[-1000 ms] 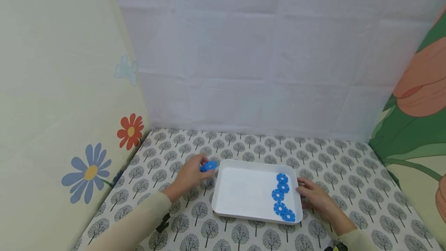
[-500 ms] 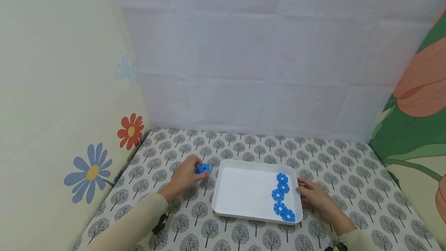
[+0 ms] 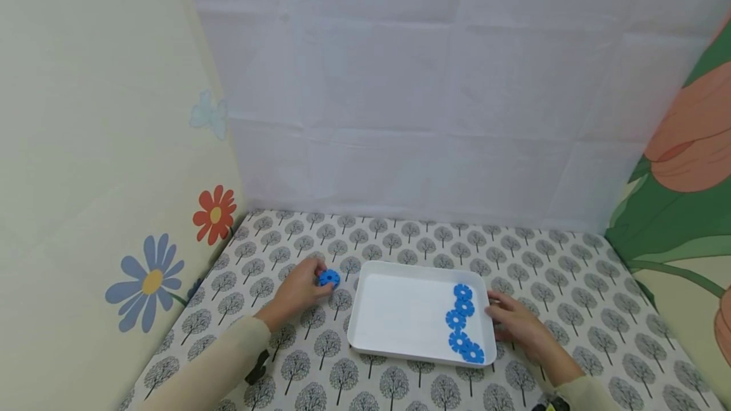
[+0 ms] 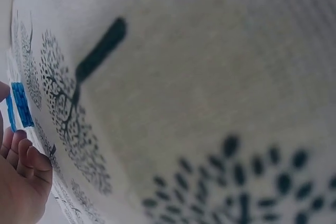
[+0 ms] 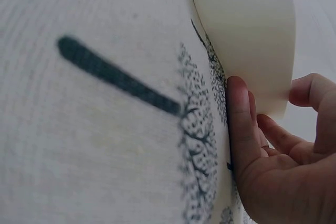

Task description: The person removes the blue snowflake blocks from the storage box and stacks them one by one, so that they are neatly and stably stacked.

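Note:
In the head view my left hand (image 3: 299,290) pinches blue snowflake discs (image 3: 329,278) between thumb and fingers, just left of the white tray (image 3: 400,355). The left wrist view shows these discs edge-on as a layered blue stack (image 4: 22,104) close over the cloth, with a thinner blue piece beside it near the thumb. At the tray's right end, my right hand (image 3: 516,325) grips the wall, thumb at the rim and fingers along the outside. Inside the tray, several blue snowflake discs (image 3: 455,319) form a wavy line down the right side.
A cloth with a tree print (image 3: 394,385) covers the table. A white sheet (image 3: 400,113) hangs behind it. Panels with printed flowers (image 3: 151,283) stand at the left and right sides.
My left hand has moved left and slightly down, away from the tray, carrying the blue discs with it. My right hand, the tray and the discs in it have stayed put.

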`<state>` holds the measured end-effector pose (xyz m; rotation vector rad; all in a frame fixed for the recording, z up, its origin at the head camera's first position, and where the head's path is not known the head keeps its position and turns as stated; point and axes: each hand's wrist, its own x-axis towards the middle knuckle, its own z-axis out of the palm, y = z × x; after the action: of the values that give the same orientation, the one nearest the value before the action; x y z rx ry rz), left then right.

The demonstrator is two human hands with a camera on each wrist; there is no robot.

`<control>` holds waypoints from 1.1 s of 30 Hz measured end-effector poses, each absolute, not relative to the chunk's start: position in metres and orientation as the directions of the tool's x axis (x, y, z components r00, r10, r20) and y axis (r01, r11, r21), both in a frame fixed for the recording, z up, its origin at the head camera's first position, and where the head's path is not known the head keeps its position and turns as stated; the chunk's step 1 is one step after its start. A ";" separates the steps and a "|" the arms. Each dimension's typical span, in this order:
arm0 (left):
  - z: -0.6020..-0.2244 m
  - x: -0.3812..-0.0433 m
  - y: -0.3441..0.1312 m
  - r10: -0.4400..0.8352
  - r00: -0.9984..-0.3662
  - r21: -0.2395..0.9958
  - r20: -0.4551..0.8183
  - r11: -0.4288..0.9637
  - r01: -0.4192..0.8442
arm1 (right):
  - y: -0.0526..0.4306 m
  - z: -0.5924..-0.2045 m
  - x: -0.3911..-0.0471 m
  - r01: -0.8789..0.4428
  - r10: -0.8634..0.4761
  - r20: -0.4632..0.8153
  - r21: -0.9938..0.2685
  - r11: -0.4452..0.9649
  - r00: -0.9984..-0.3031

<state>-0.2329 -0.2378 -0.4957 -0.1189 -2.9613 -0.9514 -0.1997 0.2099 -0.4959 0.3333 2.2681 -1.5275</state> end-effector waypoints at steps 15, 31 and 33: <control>-0.503 -0.236 -0.242 0.090 -0.993 0.562 0.081 0.819 0.120 | 0.210 -0.498 -0.199 0.380 -0.028 -0.421 -0.844 0.380 -0.907; -0.474 -0.234 -0.230 0.029 -0.992 0.595 0.126 0.798 0.099 | 0.210 -0.498 -0.199 0.395 -0.012 -0.433 -0.833 0.388 -0.901; -0.470 -0.235 -0.223 0.042 -0.990 0.601 0.136 0.791 0.117 | 0.210 -0.498 -0.199 0.384 -0.020 -0.425 -0.837 0.389 -0.905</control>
<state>-0.2350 -0.2230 -0.4702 -0.1273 -2.8624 -0.9722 -0.1993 0.2103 -0.4981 0.3160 2.2869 -1.5233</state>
